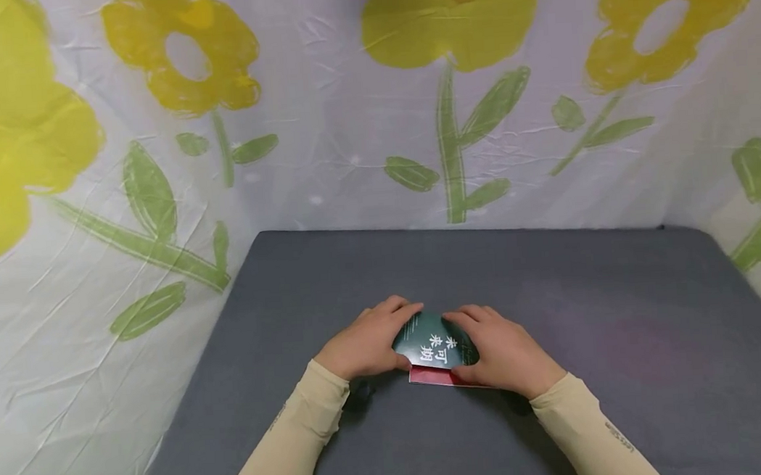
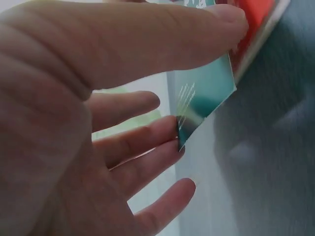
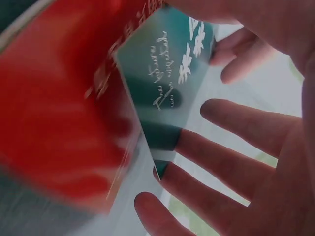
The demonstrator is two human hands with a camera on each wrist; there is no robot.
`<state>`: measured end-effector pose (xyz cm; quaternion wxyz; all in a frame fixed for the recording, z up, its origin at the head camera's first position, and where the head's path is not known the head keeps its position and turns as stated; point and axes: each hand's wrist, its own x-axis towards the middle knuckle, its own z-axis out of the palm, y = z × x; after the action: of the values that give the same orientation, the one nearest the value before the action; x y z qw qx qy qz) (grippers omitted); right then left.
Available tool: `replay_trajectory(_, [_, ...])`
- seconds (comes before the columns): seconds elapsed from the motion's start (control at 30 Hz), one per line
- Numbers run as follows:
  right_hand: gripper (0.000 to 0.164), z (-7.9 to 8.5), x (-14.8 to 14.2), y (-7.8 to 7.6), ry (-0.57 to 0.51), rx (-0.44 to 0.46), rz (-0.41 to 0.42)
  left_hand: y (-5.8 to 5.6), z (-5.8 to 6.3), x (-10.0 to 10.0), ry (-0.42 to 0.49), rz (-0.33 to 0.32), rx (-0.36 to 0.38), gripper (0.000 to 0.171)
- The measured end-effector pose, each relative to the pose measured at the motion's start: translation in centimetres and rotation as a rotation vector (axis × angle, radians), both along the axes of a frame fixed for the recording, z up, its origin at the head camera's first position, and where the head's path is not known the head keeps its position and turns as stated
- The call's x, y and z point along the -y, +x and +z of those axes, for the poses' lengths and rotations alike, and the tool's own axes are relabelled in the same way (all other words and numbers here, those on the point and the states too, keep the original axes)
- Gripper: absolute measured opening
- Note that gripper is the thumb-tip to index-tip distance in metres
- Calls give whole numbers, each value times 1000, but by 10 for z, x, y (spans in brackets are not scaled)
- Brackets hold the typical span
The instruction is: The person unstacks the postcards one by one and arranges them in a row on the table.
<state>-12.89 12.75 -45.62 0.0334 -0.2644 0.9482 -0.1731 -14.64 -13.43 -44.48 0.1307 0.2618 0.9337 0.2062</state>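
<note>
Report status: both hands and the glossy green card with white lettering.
Left hand, right hand: holding opposite ends of green card. Glossy red card shows along its near edge. No obstruction seen.

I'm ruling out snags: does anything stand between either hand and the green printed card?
Nothing visible does: the left hand and the right hand both touch the green printed card directly.

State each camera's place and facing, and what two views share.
Head: on the head, facing forward and down at the table; left hand, right hand and sleeves show.
Left wrist: worn there, facing the green card; left hand shows.
Right wrist: worn there, facing green card and red piece; right hand shows, apparently left fingers too.
Both wrist views share green card and red piece.
</note>
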Motion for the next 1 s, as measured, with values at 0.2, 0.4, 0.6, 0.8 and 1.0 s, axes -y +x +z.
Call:
replay_trajectory(0.2, [80, 5, 34, -17, 18, -5, 48, -10, -4, 38, 27, 62, 56, 90])
replay_trajectory(0.4, [81, 3, 75, -40, 52, -13, 82, -24, -1, 82, 30, 104, 65, 95])
replay_trajectory(0.6, [83, -1, 118, -66, 70, -16, 115, -41, 3, 122, 31, 134, 88, 101])
replay_trajectory(0.8, [80, 2, 150, -87, 75, 14, 135, -59, -3, 155, 41, 149, 101, 101])
replay_trajectory(1.0, [82, 0, 168, -100, 92, 17, 152, -73, -10, 173, 79, 161, 137, 100])
